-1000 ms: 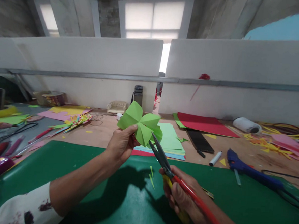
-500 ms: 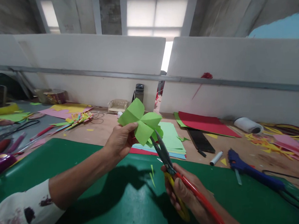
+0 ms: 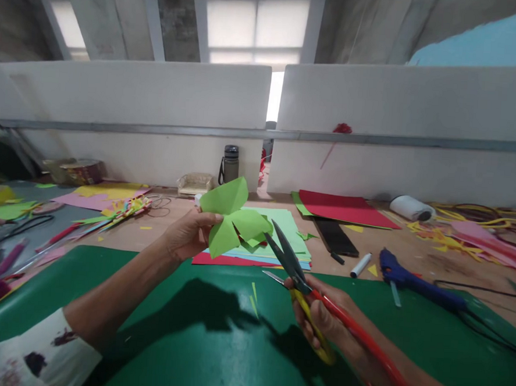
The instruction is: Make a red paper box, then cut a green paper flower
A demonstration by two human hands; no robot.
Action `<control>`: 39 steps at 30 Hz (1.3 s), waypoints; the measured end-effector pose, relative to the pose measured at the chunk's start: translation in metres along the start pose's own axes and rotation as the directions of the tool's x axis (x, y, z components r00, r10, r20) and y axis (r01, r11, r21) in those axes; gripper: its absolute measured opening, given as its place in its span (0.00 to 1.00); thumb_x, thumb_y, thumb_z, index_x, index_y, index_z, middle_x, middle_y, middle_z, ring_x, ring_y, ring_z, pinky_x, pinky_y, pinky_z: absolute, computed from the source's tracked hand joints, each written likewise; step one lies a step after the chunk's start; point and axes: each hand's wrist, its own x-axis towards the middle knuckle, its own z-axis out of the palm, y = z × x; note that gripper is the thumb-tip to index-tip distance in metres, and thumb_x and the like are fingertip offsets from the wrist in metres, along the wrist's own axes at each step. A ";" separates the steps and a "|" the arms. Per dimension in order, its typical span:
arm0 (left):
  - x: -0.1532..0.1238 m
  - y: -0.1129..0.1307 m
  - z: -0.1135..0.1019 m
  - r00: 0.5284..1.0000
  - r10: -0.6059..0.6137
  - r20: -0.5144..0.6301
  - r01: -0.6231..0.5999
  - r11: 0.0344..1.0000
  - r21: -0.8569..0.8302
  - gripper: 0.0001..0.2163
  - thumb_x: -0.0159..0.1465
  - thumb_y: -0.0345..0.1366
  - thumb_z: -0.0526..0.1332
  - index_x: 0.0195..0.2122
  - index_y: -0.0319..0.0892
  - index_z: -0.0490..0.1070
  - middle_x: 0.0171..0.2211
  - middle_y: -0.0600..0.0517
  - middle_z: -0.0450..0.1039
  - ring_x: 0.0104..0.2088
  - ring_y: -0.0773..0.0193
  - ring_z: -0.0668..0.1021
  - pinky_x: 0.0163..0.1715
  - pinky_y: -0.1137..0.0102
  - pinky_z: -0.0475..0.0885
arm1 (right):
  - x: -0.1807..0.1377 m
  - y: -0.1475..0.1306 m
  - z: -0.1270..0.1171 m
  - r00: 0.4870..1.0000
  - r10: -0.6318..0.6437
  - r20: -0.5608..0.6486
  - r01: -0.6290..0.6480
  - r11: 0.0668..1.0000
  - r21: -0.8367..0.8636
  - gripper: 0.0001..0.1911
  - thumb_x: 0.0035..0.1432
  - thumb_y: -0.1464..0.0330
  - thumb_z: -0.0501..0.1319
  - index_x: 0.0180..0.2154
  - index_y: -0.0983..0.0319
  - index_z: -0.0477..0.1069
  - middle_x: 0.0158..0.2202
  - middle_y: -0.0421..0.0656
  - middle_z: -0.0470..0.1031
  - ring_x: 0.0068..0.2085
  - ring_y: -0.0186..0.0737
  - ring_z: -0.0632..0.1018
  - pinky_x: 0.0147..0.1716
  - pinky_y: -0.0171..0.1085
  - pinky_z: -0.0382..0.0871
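My left hand [image 3: 188, 233] pinches a folded light-green paper shape [image 3: 232, 217] and holds it up above the dark green cutting mat [image 3: 153, 338]. My right hand [image 3: 326, 322] grips red-and-yellow-handled scissors [image 3: 298, 280]. Their dark blades are spread apart, tips just right of the paper and a little clear of it. Two thin green paper slivers [image 3: 254, 297] lie on the mat below the paper.
Behind the paper lies a stack of coloured sheets [image 3: 281, 241]. A blue glue gun [image 3: 414, 281], a white marker [image 3: 361, 265], a black strip [image 3: 334, 235] and red paper [image 3: 344, 209] sit to the right. Scraps and tools clutter the left side. White partitions [image 3: 132, 101] close the back.
The scissors' blades have come away from the green paper and opened. My left hand has turned the paper and shifted it slightly left and down.
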 end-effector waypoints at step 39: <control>-0.002 -0.038 0.055 0.942 0.085 -0.324 -0.157 0.966 -0.206 0.05 0.57 0.23 0.60 0.35 0.36 0.71 0.25 0.50 0.76 0.22 0.66 0.77 0.16 0.76 0.69 | 0.007 -0.004 0.025 0.992 -0.124 -0.036 0.115 0.974 -0.193 0.20 0.61 0.52 0.54 0.45 0.60 0.61 0.26 0.36 0.61 0.24 0.30 0.60 0.22 0.30 0.57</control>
